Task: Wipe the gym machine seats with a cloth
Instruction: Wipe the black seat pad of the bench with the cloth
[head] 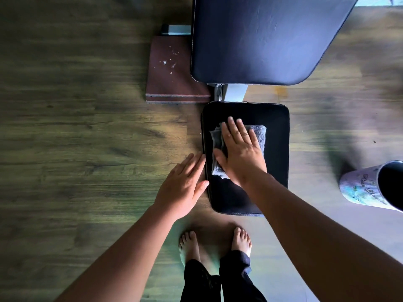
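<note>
A small black padded seat [275,153] of the gym bench lies in the middle of the view. A grey cloth [258,134] lies flat on it. My right hand [239,151] presses palm-down on the cloth, fingers spread and pointing away from me. My left hand [184,186] rests against the seat's left edge with fingers straight and the thumb touching the pad. Beyond the seat is the larger black back pad [261,38] of the same bench.
A white metal frame [235,92] joins the two pads. A reddish-brown board [172,77] with white crumbs lies on the wooden floor at the left. A patterned bin [375,186] stands at the right. My bare feet [216,243] are just below the seat.
</note>
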Available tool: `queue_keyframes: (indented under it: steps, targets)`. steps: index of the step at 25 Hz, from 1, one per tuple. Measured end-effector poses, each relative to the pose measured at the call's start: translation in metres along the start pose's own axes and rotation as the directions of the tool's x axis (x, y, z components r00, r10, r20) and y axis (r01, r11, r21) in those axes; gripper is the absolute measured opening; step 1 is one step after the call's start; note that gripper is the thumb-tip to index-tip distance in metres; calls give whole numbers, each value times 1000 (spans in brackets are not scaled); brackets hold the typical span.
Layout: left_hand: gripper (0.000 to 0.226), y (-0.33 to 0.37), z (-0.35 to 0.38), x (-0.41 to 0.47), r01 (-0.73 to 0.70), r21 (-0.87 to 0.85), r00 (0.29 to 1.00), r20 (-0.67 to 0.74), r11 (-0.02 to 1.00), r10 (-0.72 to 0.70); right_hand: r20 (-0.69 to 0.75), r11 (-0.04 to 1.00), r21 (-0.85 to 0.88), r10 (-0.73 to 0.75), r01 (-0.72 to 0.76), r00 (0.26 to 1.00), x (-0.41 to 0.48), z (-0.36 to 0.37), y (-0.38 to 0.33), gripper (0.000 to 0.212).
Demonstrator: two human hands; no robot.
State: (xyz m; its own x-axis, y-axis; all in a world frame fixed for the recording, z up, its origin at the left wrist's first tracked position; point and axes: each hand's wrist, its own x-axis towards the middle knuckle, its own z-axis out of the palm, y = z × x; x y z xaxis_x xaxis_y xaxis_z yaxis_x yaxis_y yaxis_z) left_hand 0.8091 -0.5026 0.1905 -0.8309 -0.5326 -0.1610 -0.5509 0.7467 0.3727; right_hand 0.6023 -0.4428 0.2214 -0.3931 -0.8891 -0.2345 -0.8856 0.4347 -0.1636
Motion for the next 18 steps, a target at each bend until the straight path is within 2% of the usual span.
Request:
queue_keyframes:
  steps: [2, 6, 9, 12, 14, 16, 18]
  targets:
    - [66, 1, 0, -1, 1, 1, 1000, 3, 1000, -1, -9, 1000, 15, 27, -27, 1000, -9, 4, -8, 73]
    - [67, 2, 0, -2, -11, 9, 1000, -9, 1000, 11, -2, 996, -9, -91, 91, 996, -88, 18, -16, 73]
    - [67, 2, -2, -4, -23, 18, 1000, 3, 1000, 23, 42, 987, -32, -156, 157, 987, -73, 15, 2, 73]
    - [67, 2, -4, -3, -22, 11, 1000, 3, 1000, 21, -11, 1000, -5, -2, 2, 1000, -18, 4, 5, 72]
    - [67, 2, -4, -2, -12, 11, 1000, 5, 1000, 12, -35, 997, 23, 78, -77, 996, -13, 5, -6, 72]
    - [67, 4, -5, -3, -21, 21, 1000, 0, 1000, 21, -24, 1000, 12, 27, -26, 999, -46, 12, -16, 71]
    - [68, 6, -6, -4, -35, 25, 999, -6, 999, 35, -7, 996, -15, -90, 90, 996, -87, 19, -12, 72]
